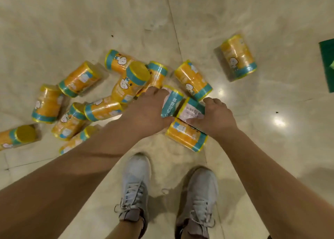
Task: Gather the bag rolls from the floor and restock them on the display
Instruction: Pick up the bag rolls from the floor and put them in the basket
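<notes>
Orange-and-teal bag rolls lie strewn across the pale glossy tiled floor, most of them on their sides in a loose heap to the left, one propped up on the others with its yellow cap showing. Both arms reach down into the middle of the pile. The left hand curls round a teal-banded roll, fingers over the top and thumb tucked beneath. Just beside it, the right hand grips a second roll, thumb pressed on its white label, and the two held rolls sit side by side, close to touching. A third roll lies on the floor just under the right wrist. Away to the upper right, a lone roll rests well apart from the rest. Pale lace-up shoes stand below the arms, and a green object is cut off by the right edge.
</notes>
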`<action>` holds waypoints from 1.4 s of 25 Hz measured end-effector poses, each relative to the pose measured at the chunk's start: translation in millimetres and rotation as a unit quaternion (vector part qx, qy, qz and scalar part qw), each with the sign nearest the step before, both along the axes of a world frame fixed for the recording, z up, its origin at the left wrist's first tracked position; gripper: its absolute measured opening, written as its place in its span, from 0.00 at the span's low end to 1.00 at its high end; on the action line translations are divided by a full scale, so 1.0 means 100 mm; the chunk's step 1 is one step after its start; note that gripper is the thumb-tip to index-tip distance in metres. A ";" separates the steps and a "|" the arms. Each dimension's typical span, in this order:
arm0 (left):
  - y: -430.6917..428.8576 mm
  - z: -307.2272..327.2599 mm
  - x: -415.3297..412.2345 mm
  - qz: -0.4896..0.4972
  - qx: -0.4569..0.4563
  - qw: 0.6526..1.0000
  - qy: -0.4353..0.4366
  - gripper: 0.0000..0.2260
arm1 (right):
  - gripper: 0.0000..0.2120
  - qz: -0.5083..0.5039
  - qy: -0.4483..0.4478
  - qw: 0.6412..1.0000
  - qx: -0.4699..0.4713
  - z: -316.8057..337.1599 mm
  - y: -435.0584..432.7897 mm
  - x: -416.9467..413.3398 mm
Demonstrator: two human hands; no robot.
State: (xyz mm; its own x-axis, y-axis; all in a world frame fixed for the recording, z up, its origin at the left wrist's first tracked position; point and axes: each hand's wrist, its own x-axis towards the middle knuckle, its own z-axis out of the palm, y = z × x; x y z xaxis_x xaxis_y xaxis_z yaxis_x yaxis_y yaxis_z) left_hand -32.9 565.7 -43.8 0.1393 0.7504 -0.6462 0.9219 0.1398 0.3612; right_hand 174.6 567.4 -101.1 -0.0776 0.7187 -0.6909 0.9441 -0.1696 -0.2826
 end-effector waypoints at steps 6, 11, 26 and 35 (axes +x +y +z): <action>0.37 -0.51 0.16 -0.082 0.047 0.994 0.060 0.33 | 0.40 -0.002 0.019 0.999 -0.029 -0.38 -0.01 0.02; 0.59 -0.67 0.49 -0.216 -0.046 0.949 0.224 0.33 | 0.44 -0.043 0.104 0.992 0.057 -0.08 -0.07 0.34; 0.29 0.77 0.00 0.003 0.067 0.997 0.042 0.41 | 0.36 -0.116 0.189 0.967 0.128 1.56 0.20 0.45; 0.46 4.96 -0.63 0.129 0.221 0.963 -0.091 0.45 | 0.40 0.000 0.223 0.947 0.231 5.44 0.82 -0.05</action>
State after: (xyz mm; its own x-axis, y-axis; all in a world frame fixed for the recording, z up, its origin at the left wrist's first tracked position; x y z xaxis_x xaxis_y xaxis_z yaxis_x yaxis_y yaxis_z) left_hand -96.3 611.6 452.6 -0.0069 0.9711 -0.2387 0.7931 0.1507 0.5901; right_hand 169.8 649.6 443.2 -0.2883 0.9362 -0.2008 0.7129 0.0699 -0.6977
